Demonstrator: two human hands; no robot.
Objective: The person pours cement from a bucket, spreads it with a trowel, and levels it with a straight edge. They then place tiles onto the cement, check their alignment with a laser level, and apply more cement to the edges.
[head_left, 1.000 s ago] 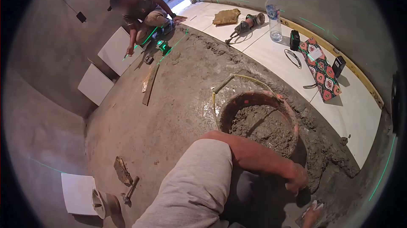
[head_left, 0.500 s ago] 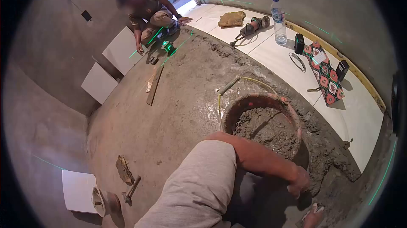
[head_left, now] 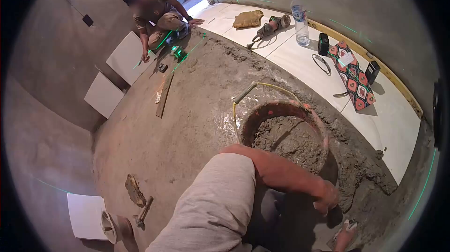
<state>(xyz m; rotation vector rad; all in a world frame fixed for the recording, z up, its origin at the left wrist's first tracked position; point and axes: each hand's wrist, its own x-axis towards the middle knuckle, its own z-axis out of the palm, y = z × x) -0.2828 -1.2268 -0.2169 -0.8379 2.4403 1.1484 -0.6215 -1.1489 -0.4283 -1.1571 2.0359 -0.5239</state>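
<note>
Head view is showing the left hand [head_left: 328,198] curling into wet mortar [head_left: 360,177], grip unclear; the bucket [head_left: 277,105] is sitting just beyond it. The right hand [head_left: 345,235] is barely showing. A careless sweep risks smearing the tiles [head_left: 389,125] farther out.

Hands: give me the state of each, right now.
Left hand: curled, down at the wet mortar beside the bucket; grip cannot be told.
Right hand: barely in view at the bottom edge; cannot be told.
</note>
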